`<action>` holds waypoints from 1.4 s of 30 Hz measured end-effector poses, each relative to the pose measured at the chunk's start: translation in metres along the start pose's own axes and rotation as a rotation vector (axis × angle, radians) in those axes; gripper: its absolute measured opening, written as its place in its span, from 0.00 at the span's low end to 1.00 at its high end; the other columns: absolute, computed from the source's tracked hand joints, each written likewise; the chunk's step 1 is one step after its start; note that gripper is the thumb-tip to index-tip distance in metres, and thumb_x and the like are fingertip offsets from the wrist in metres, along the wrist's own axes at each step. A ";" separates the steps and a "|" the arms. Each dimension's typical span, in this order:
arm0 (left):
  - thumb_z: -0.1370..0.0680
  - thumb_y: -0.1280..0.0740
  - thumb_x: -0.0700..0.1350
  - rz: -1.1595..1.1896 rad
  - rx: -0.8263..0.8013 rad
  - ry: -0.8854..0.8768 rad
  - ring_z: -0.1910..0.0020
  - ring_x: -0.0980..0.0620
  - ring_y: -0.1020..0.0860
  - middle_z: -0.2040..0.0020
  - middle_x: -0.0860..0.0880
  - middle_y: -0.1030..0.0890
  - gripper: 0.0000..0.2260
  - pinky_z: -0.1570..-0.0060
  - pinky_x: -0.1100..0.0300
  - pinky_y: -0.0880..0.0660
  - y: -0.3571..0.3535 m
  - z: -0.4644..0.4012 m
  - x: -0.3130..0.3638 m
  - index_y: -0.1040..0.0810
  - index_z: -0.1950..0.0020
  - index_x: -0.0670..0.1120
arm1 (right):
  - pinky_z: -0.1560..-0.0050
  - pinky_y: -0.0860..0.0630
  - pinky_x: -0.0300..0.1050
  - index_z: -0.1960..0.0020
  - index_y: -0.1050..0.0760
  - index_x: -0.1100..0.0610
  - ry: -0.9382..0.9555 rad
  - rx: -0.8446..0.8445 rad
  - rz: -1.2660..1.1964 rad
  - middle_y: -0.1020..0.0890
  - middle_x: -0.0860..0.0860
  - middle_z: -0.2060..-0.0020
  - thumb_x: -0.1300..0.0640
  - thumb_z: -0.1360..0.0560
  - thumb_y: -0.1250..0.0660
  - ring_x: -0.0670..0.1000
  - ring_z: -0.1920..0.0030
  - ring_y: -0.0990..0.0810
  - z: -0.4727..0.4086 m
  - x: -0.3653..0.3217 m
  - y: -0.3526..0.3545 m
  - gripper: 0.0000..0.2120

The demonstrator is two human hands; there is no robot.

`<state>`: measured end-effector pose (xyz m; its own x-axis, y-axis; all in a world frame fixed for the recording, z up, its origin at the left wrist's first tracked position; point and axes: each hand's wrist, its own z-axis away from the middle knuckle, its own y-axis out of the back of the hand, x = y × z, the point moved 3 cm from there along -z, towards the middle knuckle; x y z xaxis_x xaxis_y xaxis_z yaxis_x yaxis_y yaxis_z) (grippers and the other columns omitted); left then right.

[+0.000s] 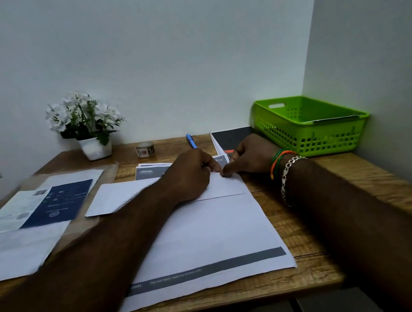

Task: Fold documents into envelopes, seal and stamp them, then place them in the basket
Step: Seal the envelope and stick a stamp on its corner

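At six o'clock on the counter (302, 224) lies a white sheet (211, 237) with a dark band along its near edge, its far part folded over toward the person. Just beyond, both hands meet at the fold's far right corner: the left hand (191, 173) rests on the paper with fingers curled, pinching the corner, and the right hand (250, 156) pinches the same corner from the other side, bracelets on its wrist. At nine o'clock sits a loose pile of printed papers (35, 209). Farther off, at two o'clock, stands a green basket (312, 127). At twelve o'clock lie a blue pen (191, 141) and a tape roll (145, 149), with a potted plant (86, 122) at eleven.
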<state>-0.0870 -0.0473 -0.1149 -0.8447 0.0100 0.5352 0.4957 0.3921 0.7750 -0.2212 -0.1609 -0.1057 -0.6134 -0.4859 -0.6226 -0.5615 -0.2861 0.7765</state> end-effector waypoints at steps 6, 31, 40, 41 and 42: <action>0.20 0.33 0.40 -0.028 0.008 -0.014 0.53 0.59 0.24 0.54 0.55 0.19 0.08 0.49 0.65 0.30 -0.002 -0.002 -0.001 0.14 0.47 0.49 | 0.62 0.29 0.43 0.58 0.15 0.64 0.004 -0.094 -0.058 0.19 0.54 0.67 0.52 0.37 0.17 0.49 0.66 0.26 0.007 -0.005 0.004 0.17; 0.28 0.22 0.45 0.004 0.109 0.062 0.60 0.61 0.18 0.60 0.54 0.13 0.03 0.55 0.67 0.24 -0.004 -0.005 0.002 0.11 0.56 0.48 | 0.65 0.32 0.45 0.58 0.16 0.69 -0.032 -0.043 -0.100 0.21 0.57 0.69 0.57 0.39 0.18 0.52 0.67 0.28 0.006 -0.001 0.005 0.18; 0.28 0.22 0.43 0.023 0.121 0.065 0.60 0.61 0.18 0.59 0.53 0.13 0.03 0.60 0.77 0.29 -0.005 -0.006 0.000 0.11 0.55 0.47 | 0.63 0.31 0.46 0.59 0.16 0.68 -0.039 -0.062 -0.117 0.21 0.57 0.68 0.57 0.38 0.18 0.53 0.66 0.28 0.004 -0.002 0.001 0.16; 0.28 0.22 0.43 0.023 0.124 0.063 0.60 0.61 0.18 0.59 0.53 0.13 0.03 0.60 0.76 0.28 -0.005 -0.006 0.000 0.11 0.55 0.47 | 0.63 0.31 0.45 0.58 0.15 0.67 -0.044 -0.056 -0.114 0.21 0.57 0.68 0.57 0.38 0.18 0.53 0.66 0.28 0.004 -0.002 0.001 0.16; 0.28 0.22 0.43 0.022 0.126 0.061 0.60 0.61 0.18 0.59 0.53 0.13 0.03 0.59 0.75 0.28 -0.005 -0.005 0.000 0.11 0.55 0.47 | 0.63 0.31 0.45 0.58 0.15 0.67 -0.045 -0.050 -0.109 0.21 0.57 0.68 0.57 0.38 0.19 0.53 0.66 0.28 0.004 -0.001 0.002 0.15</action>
<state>-0.0881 -0.0541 -0.1170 -0.8181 -0.0349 0.5741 0.4814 0.5046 0.7167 -0.2243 -0.1574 -0.1037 -0.5750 -0.4125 -0.7066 -0.5989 -0.3762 0.7070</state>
